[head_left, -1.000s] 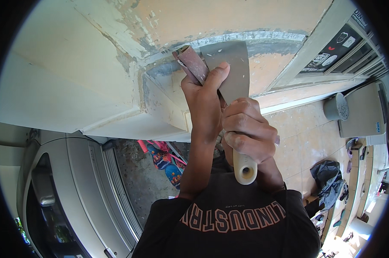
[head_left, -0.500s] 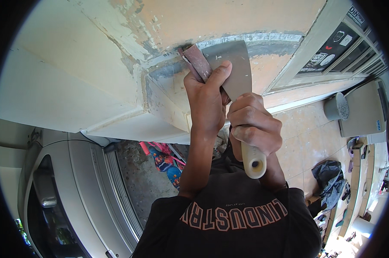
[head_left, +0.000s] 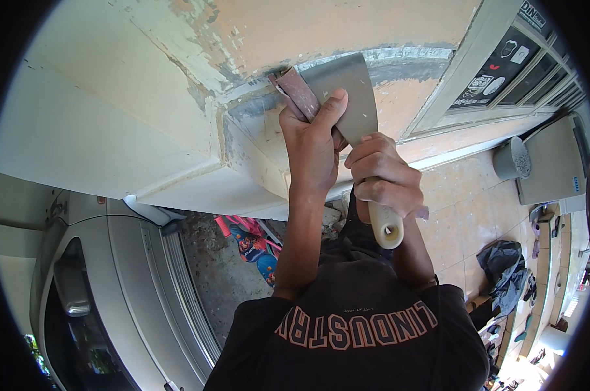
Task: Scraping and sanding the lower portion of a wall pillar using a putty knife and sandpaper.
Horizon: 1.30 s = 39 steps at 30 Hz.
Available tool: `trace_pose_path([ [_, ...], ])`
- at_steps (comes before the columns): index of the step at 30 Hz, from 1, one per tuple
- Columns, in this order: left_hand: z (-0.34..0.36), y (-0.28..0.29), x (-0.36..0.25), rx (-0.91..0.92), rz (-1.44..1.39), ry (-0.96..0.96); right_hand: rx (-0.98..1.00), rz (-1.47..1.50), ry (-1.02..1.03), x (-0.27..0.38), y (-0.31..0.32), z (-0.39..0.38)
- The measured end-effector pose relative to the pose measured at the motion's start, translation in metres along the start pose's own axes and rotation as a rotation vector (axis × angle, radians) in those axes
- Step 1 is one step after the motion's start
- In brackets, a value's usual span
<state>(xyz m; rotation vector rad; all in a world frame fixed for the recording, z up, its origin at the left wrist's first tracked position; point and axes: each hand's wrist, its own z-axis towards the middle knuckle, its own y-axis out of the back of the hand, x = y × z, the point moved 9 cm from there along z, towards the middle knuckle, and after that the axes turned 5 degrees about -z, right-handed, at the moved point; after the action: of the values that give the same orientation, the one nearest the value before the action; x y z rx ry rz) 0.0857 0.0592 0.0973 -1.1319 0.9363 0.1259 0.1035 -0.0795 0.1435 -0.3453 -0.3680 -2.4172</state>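
My left hand [head_left: 313, 146] is closed around a folded, reddish-brown piece of sandpaper [head_left: 299, 93], its thumb pressed on the blade of a wide scraper [head_left: 347, 88]. The sandpaper lies along the blade's left edge. Wrapped round the scraper's cream handle [head_left: 387, 229] is my right hand [head_left: 385, 173], with the handle's end sticking out below the fist. A small purplish scrap [head_left: 423, 212] shows beside that fist; I cannot tell whether it is held. Behind the blade runs a wall ledge [head_left: 405, 55] with grey patches and chipped paint.
A silver car [head_left: 132, 274] stands at the left, with pink and blue items [head_left: 246, 241] on the ground near it. To the right are a barred window [head_left: 503, 78], a grey bucket [head_left: 512, 159], a black plastic bag [head_left: 503, 267] and a shoe rack [head_left: 536, 280].
The scraper and my right hand have shifted slightly up and left, and the handle end has risen. My left hand keeps its hold. The purplish scrap has come into sight beside my right fist.
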Motion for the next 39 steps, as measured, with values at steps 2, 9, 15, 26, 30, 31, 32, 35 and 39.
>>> trace_pose_path([
  [2,0.003,0.002,-0.005,-0.032,0.122,-0.198,0.047,-0.047,-0.002,-0.004,-0.001,-0.004],
  [9,-0.017,-0.007,0.019,-0.025,0.230,0.016,-0.085,-0.058,-0.062,0.000,0.038,-0.021],
  [15,-0.013,-0.041,0.033,0.018,0.035,0.080,-0.131,-0.028,-0.038,0.003,0.061,0.009],
  [26,-0.009,-0.050,0.052,0.035,0.042,0.014,-0.180,0.043,-0.015,-0.019,0.065,0.012],
  [30,-0.004,-0.052,0.049,0.099,0.065,-0.253,-0.134,0.051,0.009,-0.026,0.066,0.004],
  [31,-0.004,-0.051,0.050,0.099,0.068,-0.251,-0.136,0.052,0.006,-0.027,0.066,0.002],
  [32,-0.003,-0.052,0.050,0.120,0.081,-0.254,-0.144,0.025,0.009,-0.027,0.067,0.001],
  [35,-0.006,-0.047,0.050,0.105,0.037,-0.167,-0.098,-0.010,-0.002,-0.019,0.062,0.003],
  [39,-0.014,-0.032,0.053,0.037,-0.004,-0.146,-0.007,0.057,0.001,-0.016,0.052,0.007],
])
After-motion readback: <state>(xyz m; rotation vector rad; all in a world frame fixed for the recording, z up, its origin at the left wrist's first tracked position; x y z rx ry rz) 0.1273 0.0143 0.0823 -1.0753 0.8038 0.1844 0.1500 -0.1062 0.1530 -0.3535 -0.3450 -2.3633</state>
